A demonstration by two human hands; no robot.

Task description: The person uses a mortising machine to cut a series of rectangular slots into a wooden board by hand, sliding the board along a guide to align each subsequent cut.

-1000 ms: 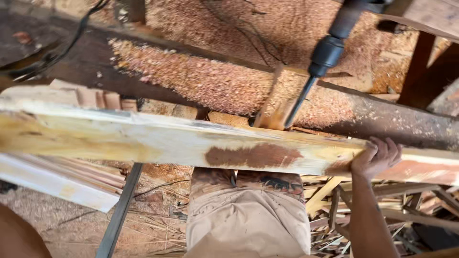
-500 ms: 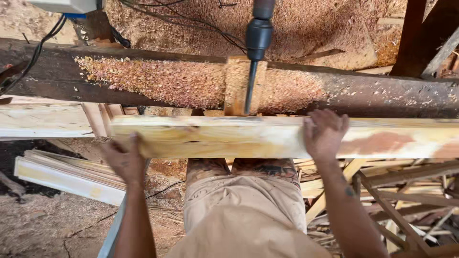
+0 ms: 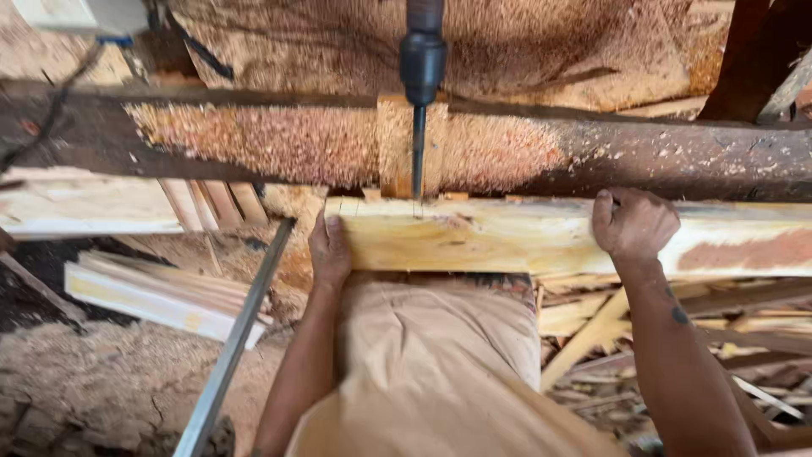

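The plank (image 3: 524,237) is now lying under the bit (image 3: 418,156), having slid along, its end clamped in the left hand (image 3: 328,250), the right hand (image 3: 633,224) gripping farther along.

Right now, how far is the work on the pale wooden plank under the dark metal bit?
Done: the pale wooden plank lies with its left end under the dark metal bit. In hand: left hand grips that end, right hand presses the top. Left: no hole visible yet.
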